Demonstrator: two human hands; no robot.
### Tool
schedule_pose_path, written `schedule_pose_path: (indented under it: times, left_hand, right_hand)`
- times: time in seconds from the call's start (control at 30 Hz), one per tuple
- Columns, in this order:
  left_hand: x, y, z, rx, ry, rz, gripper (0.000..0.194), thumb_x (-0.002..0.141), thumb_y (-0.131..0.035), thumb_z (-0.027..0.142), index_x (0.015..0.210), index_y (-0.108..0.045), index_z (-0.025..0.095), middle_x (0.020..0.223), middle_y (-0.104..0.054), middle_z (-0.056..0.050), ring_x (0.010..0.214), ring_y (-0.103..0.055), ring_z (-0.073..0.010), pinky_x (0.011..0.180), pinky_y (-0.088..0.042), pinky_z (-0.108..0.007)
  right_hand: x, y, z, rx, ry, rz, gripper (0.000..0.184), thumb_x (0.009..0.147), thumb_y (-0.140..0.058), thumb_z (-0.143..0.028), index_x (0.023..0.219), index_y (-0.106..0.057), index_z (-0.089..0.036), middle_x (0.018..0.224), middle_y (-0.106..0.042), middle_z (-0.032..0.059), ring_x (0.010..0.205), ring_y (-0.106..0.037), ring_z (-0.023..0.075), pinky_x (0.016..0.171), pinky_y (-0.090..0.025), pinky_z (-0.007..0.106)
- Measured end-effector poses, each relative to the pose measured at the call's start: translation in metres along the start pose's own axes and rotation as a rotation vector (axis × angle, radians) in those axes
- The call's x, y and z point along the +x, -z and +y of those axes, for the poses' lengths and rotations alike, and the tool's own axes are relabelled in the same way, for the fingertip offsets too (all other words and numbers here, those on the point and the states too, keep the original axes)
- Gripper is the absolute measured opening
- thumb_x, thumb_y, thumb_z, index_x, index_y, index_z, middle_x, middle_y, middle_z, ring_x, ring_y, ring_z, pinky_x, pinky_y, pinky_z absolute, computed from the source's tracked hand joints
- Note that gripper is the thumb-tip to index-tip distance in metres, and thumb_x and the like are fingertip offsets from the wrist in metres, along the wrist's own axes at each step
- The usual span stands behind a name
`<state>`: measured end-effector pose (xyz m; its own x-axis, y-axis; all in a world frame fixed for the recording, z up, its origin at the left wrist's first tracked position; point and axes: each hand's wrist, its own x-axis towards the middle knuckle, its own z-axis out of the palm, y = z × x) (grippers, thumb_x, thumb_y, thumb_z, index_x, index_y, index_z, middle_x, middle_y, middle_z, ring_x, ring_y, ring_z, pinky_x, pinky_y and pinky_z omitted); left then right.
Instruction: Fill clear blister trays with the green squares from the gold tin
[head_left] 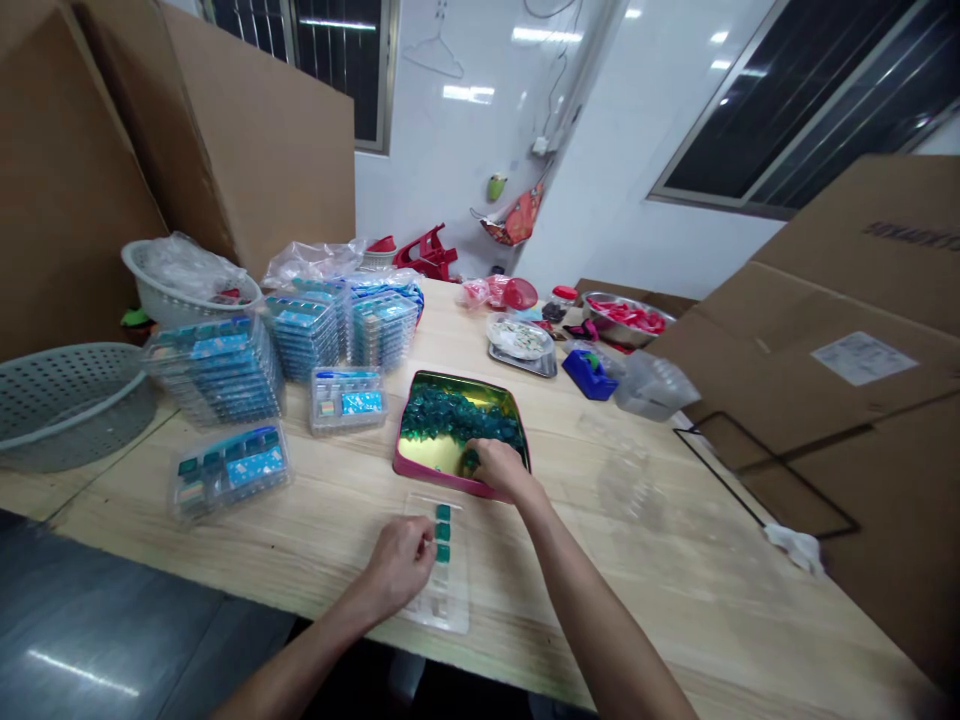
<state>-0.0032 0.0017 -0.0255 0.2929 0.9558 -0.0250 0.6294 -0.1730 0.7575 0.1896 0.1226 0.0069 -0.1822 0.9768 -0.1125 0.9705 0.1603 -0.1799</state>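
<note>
My left hand (403,562) is closed, with curled fingers over the left side of a clear plastic compartment tray (456,612); what its fingertips hold is hidden. Green square pieces (443,532) sit in a column in the tray's upper compartments, right beside those fingers. Beyond the tray stands a pink-rimmed tin (435,478) with a gold inside. Many loose teal-green pieces (450,410) are heaped along its far side. My right hand (496,466) reaches over the tin's near right edge, fingers pinched at the bottom around a dark green piece (469,461).
Filled clear cases (349,400) and stacks of them (217,370) stand on the left, near plastic baskets (67,400). A blue tape dispenser (589,374), a white dish (517,337) and a metal bowl (628,320) are farther back. Cardboard boxes (825,350) flank the table.
</note>
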Motion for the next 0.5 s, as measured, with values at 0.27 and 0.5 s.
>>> schedule_pose_path:
  times: [0.27,0.5]
  left_hand:
    - [0.006,0.005,0.009,-0.967,0.25,0.012,0.014,0.073,-0.06,0.027,0.078,-0.056,0.015,0.065,-0.057,0.0,0.053,-0.055,-0.0128,0.047,-0.04,-0.023]
    - [0.011,0.008,0.037,-1.727,0.52,-0.061,0.025,0.089,-0.045,0.03,0.086,-0.06,0.01,0.076,-0.065,-0.008,0.064,-0.062,-0.014,0.065,-0.051,-0.03]
  right_hand:
    - [-0.028,-0.004,-0.008,0.631,0.082,0.157,0.03,0.07,-0.061,-0.016,0.099,-0.068,-0.015,0.079,-0.068,0.0045,0.072,-0.062,0.0179,0.065,-0.046,0.026]
    - [-0.097,-0.019,-0.047,1.123,0.2,0.13,0.025,0.071,-0.07,-0.027,0.095,-0.072,-0.02,0.093,-0.072,0.0062,0.09,-0.063,0.0226,0.085,-0.047,0.037]
